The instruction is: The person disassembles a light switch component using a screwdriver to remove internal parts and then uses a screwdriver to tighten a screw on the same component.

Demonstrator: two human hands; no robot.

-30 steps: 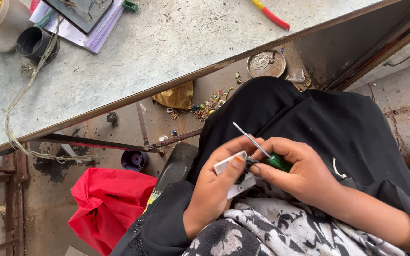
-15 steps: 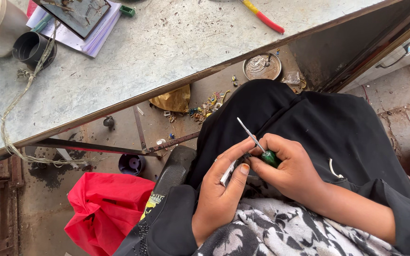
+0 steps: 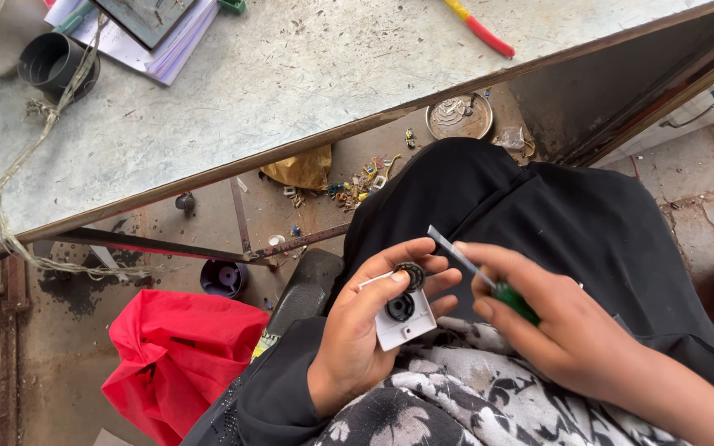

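Observation:
My left hand [image 3: 365,330] holds a small white square part [image 3: 405,324] with a black round socket in it, over my lap. Its thumb and fingers pinch a dark ring-shaped piece [image 3: 411,275] at the part's top edge, where a thin white wire sticks out to the left. My right hand [image 3: 559,326] grips a screwdriver with a green handle [image 3: 516,302]. Its metal shaft [image 3: 454,250] points up and left, just right of the ring piece and apart from it.
A grey worktable [image 3: 291,91] spans the top, bearing a red-and-yellow tool [image 3: 479,26], papers with a dark board [image 3: 144,25], a black cup [image 3: 53,59] and twine. Below are a red bag [image 3: 177,359], a round metal dish [image 3: 459,117] and scattered small parts on the floor.
My hands have drawn slightly apart. The left hand has turned the white part face up, so its black socket shows. The screwdriver tip has moved off the part to the right.

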